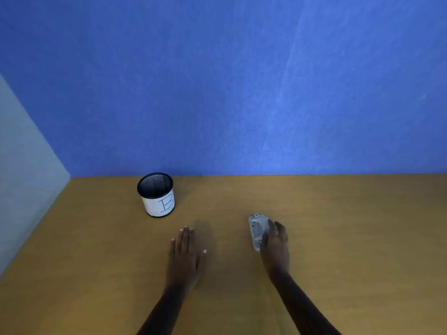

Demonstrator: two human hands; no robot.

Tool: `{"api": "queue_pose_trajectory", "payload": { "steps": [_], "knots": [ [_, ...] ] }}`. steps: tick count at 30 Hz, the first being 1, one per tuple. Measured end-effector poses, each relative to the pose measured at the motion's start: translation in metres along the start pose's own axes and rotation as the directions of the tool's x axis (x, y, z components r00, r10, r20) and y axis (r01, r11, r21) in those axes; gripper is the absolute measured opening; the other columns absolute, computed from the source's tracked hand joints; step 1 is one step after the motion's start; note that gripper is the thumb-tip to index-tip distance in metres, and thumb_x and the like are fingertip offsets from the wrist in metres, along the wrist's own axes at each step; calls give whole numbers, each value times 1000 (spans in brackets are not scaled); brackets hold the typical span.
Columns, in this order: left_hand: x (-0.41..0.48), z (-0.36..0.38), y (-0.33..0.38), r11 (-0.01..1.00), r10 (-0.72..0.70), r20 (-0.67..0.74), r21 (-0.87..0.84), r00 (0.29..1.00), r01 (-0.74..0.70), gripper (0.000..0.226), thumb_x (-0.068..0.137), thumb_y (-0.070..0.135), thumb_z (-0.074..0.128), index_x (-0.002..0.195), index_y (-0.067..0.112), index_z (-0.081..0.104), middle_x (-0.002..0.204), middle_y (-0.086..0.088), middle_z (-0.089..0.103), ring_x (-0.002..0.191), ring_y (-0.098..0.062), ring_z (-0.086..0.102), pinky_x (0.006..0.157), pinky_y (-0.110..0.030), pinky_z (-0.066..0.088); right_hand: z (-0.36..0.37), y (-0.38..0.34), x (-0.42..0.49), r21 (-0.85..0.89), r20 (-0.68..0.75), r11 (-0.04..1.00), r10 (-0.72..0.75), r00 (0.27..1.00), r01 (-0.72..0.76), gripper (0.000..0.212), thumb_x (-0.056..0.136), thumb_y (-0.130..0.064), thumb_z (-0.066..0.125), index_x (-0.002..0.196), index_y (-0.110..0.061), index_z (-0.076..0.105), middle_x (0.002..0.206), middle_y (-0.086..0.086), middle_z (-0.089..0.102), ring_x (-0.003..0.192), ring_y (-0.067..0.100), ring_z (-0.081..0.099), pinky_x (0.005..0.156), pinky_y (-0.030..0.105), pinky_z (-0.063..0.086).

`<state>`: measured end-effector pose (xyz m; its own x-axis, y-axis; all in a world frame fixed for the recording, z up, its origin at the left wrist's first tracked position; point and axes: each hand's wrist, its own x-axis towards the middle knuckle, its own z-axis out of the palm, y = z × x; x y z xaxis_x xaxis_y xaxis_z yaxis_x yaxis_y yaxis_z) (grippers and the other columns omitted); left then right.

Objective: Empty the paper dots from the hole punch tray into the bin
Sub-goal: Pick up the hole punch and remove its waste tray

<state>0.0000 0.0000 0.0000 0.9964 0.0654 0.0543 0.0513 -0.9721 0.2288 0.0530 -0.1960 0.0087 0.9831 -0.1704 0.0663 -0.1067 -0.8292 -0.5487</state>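
Right hand (275, 247) seemingly grips grey hole punch (258, 229); left hand (185, 255) flat; mesh bin (156, 195) (cylindrical).

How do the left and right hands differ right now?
The left hand lies flat and open on the table, fingers spread, touching no object; the right hand is curled over the grey hole punch. The left hand sits nearer the mesh bin, the right hand farther from it. Both are bare, palm down and low over the table.
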Motion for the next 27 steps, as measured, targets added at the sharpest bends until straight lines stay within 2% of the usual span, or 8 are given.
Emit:
{"api": "queue_pose_trajectory", "payload": {
  "steps": [2,4,8,10,13,17,21,27],
  "knots": [
    [-3,-2,1,1000,3,32,4,999,-3,81,96,41,2,110,-8,64,114,-23,68,105,-38,65,96,-41,47,-4,3,6,97,31,988,119,992,-122,43,95,-12,42,137,-3,40,132,21,52,119,35,52,91,41,47],
    [-6,-3,1,1000,6,-17,16,1000,-6,85,95,42,-3,111,-8,64,114,-24,67,106,-40,64,105,-35,24,-7,5,12,158,73,971,170,983,-180,39,94,-10,44,131,-2,46,120,23,62,107,35,60,83,41,49],
    [-7,0,1,999,10,-116,37,993,-5,67,96,35,15,110,-8,64,115,-24,67,107,-41,63,115,-22,-3,-12,3,22,368,166,860,312,935,-352,35,89,-4,51,123,3,56,115,25,65,101,35,62,73,30,45],
    [-6,1,1,999,31,-128,22,991,-28,54,84,28,33,110,-7,64,115,-24,67,108,-42,62,116,-24,6,-13,3,25,441,201,795,365,909,-416,35,88,-3,53,123,5,57,115,24,65,102,36,62,75,31,46],
    [-1,3,3,988,54,-137,-134,989,-72,43,83,15,47,117,-7,59,122,-26,62,117,-47,53,101,-49,42,-16,-1,23,573,299,651,400,867,-498,33,90,1,49,121,11,57,105,28,65,85,34,62,71,41,51],
    [6,-1,8,938,26,-112,-342,993,-63,51,93,12,46,141,2,32,150,-15,34,144,-33,16,117,-36,15,-23,-15,11,719,527,286,371,765,-634,33,93,2,39,119,16,53,88,27,60,61,23,50,55,30,40],
    [11,-12,21,692,-28,-45,-722,999,-13,44,95,12,45,138,8,37,139,-5,44,130,-14,39,104,-19,29,-33,-29,-4,638,750,76,161,641,-766,27,95,-5,33,109,4,54,75,13,51,60,25,47,49,29,44],
    [14,-25,31,239,3,134,-962,991,130,31,82,23,52,111,15,57,100,2,59,93,-13,59,80,-31,48,-40,-39,-16,452,891,-48,-25,454,-891,27,93,-4,31,87,5,55,82,18,56,61,27,54,43,25,55]
  ]
}}
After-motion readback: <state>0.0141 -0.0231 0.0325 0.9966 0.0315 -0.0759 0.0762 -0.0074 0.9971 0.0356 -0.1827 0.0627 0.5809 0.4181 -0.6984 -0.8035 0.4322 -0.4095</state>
